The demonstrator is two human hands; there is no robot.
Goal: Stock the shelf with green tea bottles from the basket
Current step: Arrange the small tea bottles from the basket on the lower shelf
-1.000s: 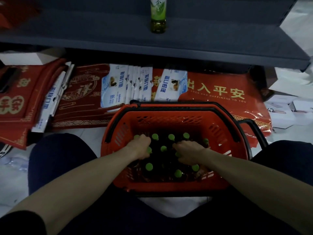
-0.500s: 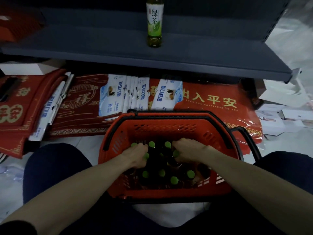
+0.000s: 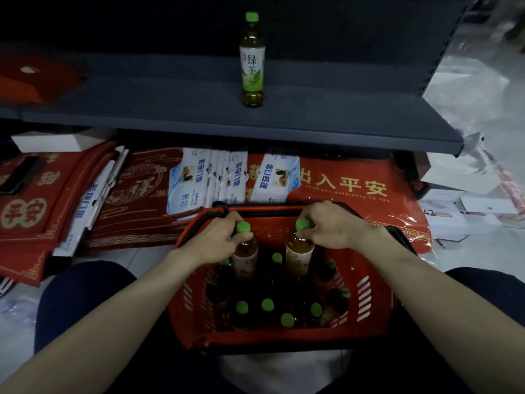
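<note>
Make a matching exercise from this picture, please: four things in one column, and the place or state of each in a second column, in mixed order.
1. lone bottle
2. left hand
3. basket
4. red mat

a. lies on the floor
b. stands upright on the shelf
c. grips the neck of a bottle
d. holds green-capped bottles

Pairs: 1-b, 2-c, 3-d, 4-a

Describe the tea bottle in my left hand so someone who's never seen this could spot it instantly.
Find the red basket on the floor before the grey shelf. Of its green-capped bottles, two are raised above the rest. Yours is the left raised bottle, neck gripped by the left hand; the right hand holds the other bottle.
</note>
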